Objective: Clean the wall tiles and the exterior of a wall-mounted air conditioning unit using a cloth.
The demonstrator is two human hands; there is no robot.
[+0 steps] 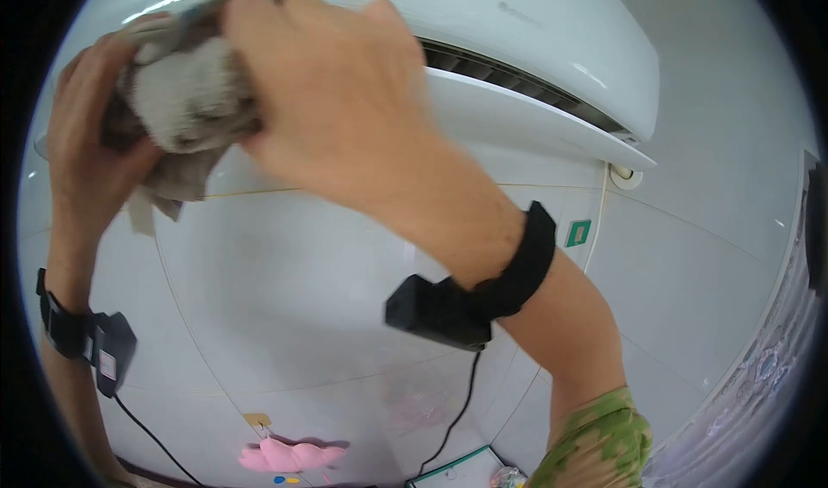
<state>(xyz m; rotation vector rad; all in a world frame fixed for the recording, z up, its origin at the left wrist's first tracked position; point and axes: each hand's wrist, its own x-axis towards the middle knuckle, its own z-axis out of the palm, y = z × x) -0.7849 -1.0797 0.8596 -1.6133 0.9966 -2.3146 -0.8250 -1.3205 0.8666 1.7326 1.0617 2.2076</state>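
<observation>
Cloth (194, 95), grey and bunched up, is at the left end of the white air conditioner (535, 22), high on the wall. The left hand (86, 134) curls its fingers round one side; the right hand (332, 82) closes on the other, though its fingertips are hidden. Work looks under way rather than finished — both hands are busy up there. The flap (535, 117) hangs open below the dark slot (517, 82), away from the cloth. How much is done or left I can't tell: no line parts a treated stretch from an untreated one, and hands cover that end. As for writing — a faint mark (517, 12) on the casing and a small label (107, 365) on the left wrist device (116, 350), neither readable. I can make out no brand.
</observation>
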